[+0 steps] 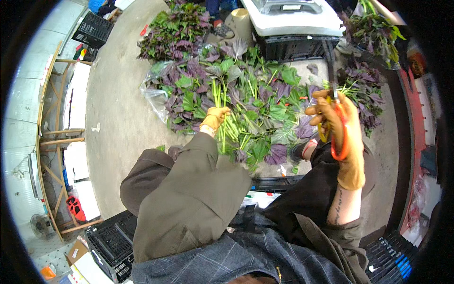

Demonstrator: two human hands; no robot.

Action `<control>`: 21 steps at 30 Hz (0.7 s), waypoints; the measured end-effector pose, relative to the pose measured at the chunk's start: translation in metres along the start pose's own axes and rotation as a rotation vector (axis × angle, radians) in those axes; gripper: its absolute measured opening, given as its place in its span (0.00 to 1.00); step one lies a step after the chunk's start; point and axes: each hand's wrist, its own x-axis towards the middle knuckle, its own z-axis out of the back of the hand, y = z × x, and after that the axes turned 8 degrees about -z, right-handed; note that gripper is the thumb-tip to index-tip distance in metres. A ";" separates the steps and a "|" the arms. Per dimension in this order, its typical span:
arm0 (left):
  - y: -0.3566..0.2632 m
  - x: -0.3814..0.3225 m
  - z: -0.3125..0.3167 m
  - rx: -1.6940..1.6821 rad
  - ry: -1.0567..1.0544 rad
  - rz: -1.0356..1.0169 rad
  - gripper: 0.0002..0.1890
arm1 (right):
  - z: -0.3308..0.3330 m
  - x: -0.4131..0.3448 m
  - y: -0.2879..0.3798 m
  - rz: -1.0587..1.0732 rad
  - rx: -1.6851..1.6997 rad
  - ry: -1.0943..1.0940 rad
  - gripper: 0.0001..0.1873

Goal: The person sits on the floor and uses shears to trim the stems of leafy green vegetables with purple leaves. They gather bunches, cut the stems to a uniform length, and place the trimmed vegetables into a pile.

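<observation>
My left hand (214, 119), in a tan glove, is closed around a bunch of green leafy stems (220, 93). The leaves fan out above the fist and the stem ends stick out below it. My right hand (342, 131), gloved the same way, holds scissors (339, 151) with orange and yellow handles. Their dark blades point away from me, and whether they are parted is hard to tell. In front of me spreads a heap of purple and green perilla-like leaves (264, 94), partly lying on a clear plastic bag (154, 97).
A taller pile of leafy stems (175, 30) stands at the far left. Beyond the heap, a white lid-like surface (294, 21) rests on a black crate (296, 49). Another person's arm (385, 12) is beside a leafy bunch (376, 33). More purple leaves (365, 94) lie at right.
</observation>
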 end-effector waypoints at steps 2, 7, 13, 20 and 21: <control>-0.011 -0.018 0.000 -0.169 0.006 -0.217 0.07 | -0.001 0.006 -0.010 0.064 0.002 0.045 0.11; -0.052 -0.070 -0.006 -0.429 -0.106 -0.505 0.10 | -0.017 0.021 -0.041 0.204 0.015 0.171 0.13; -0.105 -0.166 -0.029 -0.625 -0.024 -0.881 0.17 | -0.095 0.019 -0.096 0.263 -0.076 0.310 0.13; -0.102 -0.235 -0.020 -0.785 0.115 -0.916 0.19 | -0.123 -0.034 -0.116 0.394 0.062 0.317 0.12; -0.101 -0.237 -0.018 -0.768 0.077 -0.921 0.19 | -0.125 -0.039 -0.115 0.443 0.048 0.316 0.11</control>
